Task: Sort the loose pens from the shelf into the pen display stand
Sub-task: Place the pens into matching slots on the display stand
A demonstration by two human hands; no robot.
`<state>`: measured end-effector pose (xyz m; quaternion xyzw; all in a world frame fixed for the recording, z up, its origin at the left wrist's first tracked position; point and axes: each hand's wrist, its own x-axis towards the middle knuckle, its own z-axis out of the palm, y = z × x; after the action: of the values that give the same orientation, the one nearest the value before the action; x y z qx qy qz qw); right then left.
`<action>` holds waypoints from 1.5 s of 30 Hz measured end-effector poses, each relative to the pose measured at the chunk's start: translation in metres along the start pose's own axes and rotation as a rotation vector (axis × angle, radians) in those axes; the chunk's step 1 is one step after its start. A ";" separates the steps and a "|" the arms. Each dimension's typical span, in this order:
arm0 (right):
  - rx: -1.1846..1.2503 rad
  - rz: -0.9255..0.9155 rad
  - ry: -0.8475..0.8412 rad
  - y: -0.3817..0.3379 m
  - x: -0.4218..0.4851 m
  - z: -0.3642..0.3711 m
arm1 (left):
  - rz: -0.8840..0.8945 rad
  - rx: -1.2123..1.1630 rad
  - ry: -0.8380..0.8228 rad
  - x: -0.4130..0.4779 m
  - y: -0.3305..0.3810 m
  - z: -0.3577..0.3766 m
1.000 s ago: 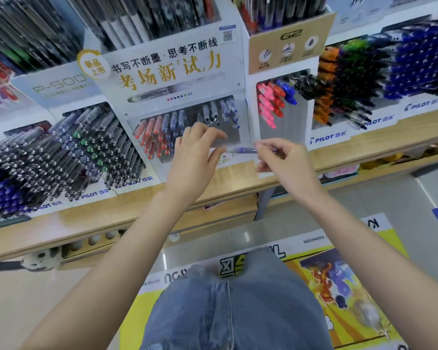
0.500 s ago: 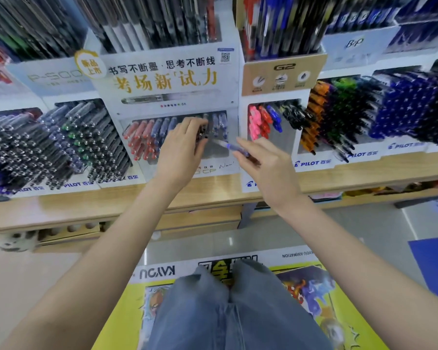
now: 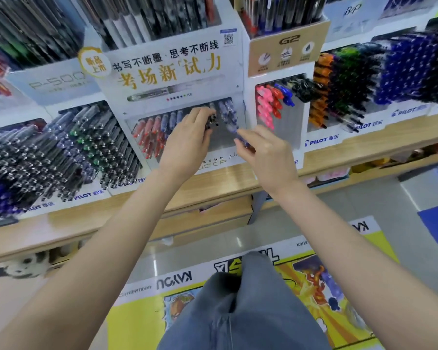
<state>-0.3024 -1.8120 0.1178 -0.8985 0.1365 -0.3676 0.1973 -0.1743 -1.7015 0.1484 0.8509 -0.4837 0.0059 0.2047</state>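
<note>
While our left fingers point(image 3: 200, 114) curl over a small bunch of dark pens point(image 3: 211, 121), we cannot count that bunch, since it is blurred and half covered. The bunch sits inside the open front of the display stand point(image 3: 167, 72), between two groups of blue pens.

Our right fingers point(image 3: 250, 134) pinch one blue pen point(image 3: 232, 129) between thumb and forefinger. It slants toward eleven o'clock, its far end at the mouth of the same opening, just beside the dark bunch at its four o'clock.

Outward from the fingers, the left hand point(image 3: 187, 145) lies over the middle of the opening, and the right hand point(image 3: 267, 157) hangs at its five o'clock corner. The two hands are near each other but apart.

Inside the stand we make out three colour groups: red pens point(image 3: 149, 135) at nine o'clock from the left hand, blue ones next to them, and more blue at twelve o'clock from the right hand. Blur keeps us from counting single pens.

One wooden shelf point(image 3: 225, 178) carries the stand. At two o'clock from the right hand stands one tan-topped box point(image 3: 286, 51) marked G2, with pink, red, blue and black pens. At nine o'clock, trays of black, green and blue pens point(image 3: 61, 157) crowd the shelf. At six o'clock we see our jeans point(image 3: 238, 311) above one yellow floor mat point(image 3: 137, 319).
</note>
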 end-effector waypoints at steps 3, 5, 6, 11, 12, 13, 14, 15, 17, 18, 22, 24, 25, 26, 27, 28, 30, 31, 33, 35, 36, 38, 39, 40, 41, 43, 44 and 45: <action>-0.010 0.015 0.013 0.001 -0.013 0.001 | 0.026 -0.003 0.019 -0.003 -0.001 0.003; -0.013 0.038 0.020 0.001 -0.016 0.004 | 0.043 -0.014 0.032 -0.007 0.000 0.006; -0.013 0.037 0.024 -0.001 -0.017 0.006 | 0.050 -0.019 0.033 -0.010 0.000 0.007; -0.018 0.010 0.039 -0.014 -0.016 0.012 | 0.064 -0.030 0.037 -0.017 -0.001 0.008; -0.018 0.022 0.047 -0.015 -0.016 0.013 | 0.065 -0.028 0.036 -0.017 -0.001 0.008; -0.015 0.037 0.056 -0.015 -0.015 0.015 | 0.065 -0.025 0.035 -0.017 -0.001 0.008; -0.014 0.048 0.068 -0.015 -0.015 0.016 | 0.066 -0.021 0.035 -0.017 -0.002 0.009; -0.018 0.053 0.079 -0.015 -0.015 0.017 | 0.066 -0.015 0.036 -0.016 -0.003 0.009; -0.024 0.061 0.096 -0.014 -0.018 0.019 | 0.073 -0.001 0.041 -0.015 -0.004 0.010; -0.027 0.066 0.106 -0.013 -0.020 0.020 | 0.078 0.005 0.045 -0.014 -0.005 0.010; -0.042 0.084 0.122 -0.009 -0.029 0.023 | 0.098 0.015 0.070 -0.014 -0.007 0.013; -0.037 0.079 0.137 -0.009 -0.031 0.024 | 0.105 0.008 0.068 -0.015 -0.008 0.015; -0.032 0.073 0.144 -0.010 -0.030 0.024 | 0.108 0.000 0.066 -0.016 -0.009 0.016; -0.030 0.067 0.148 -0.012 -0.030 0.024 | 0.110 -0.008 0.066 -0.017 -0.009 0.017; -0.031 0.069 0.146 -0.012 -0.030 0.025 | 0.111 -0.014 0.066 -0.018 -0.009 0.017; -0.034 0.076 0.140 -0.012 -0.029 0.026 | 0.108 -0.014 0.066 -0.019 -0.010 0.018; -0.043 0.103 0.120 -0.010 -0.028 0.029 | 0.095 -0.013 0.058 -0.022 -0.011 0.018; -0.047 0.117 0.110 -0.009 -0.028 0.030 | 0.092 -0.014 0.052 -0.023 -0.012 0.018; -0.040 0.131 0.097 -0.007 -0.027 0.032 | 0.093 -0.020 0.046 -0.025 -0.014 0.018; -0.025 0.136 0.103 -0.007 -0.025 0.032 | 0.087 -0.028 0.047 -0.025 -0.014 0.018; -0.021 0.131 0.116 -0.008 -0.024 0.032 | 0.082 -0.031 0.048 -0.025 -0.014 0.018; -0.018 0.106 0.156 -0.011 -0.022 0.030 | 0.073 -0.040 0.051 -0.024 -0.013 0.018; -0.021 0.088 0.177 -0.012 -0.021 0.030 | 0.070 -0.043 0.053 -0.024 -0.013 0.018; -0.022 0.069 0.192 -0.013 -0.022 0.029 | 0.068 -0.047 0.055 -0.024 -0.012 0.018; -0.021 0.054 0.200 -0.013 -0.023 0.028 | 0.065 -0.050 0.055 -0.024 -0.012 0.017; -0.023 0.038 0.204 -0.012 -0.025 0.027 | 0.061 -0.054 0.053 -0.024 -0.012 0.018; -0.022 0.040 0.205 -0.011 -0.024 0.027 | 0.062 -0.054 0.052 -0.024 -0.012 0.018; -0.016 0.045 0.208 -0.011 -0.023 0.028 | 0.064 -0.053 0.052 -0.024 -0.012 0.018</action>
<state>-0.2974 -1.7866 0.0904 -0.8537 0.1795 -0.4533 0.1831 -0.1802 -1.6826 0.1229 0.8289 -0.5052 0.0216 0.2393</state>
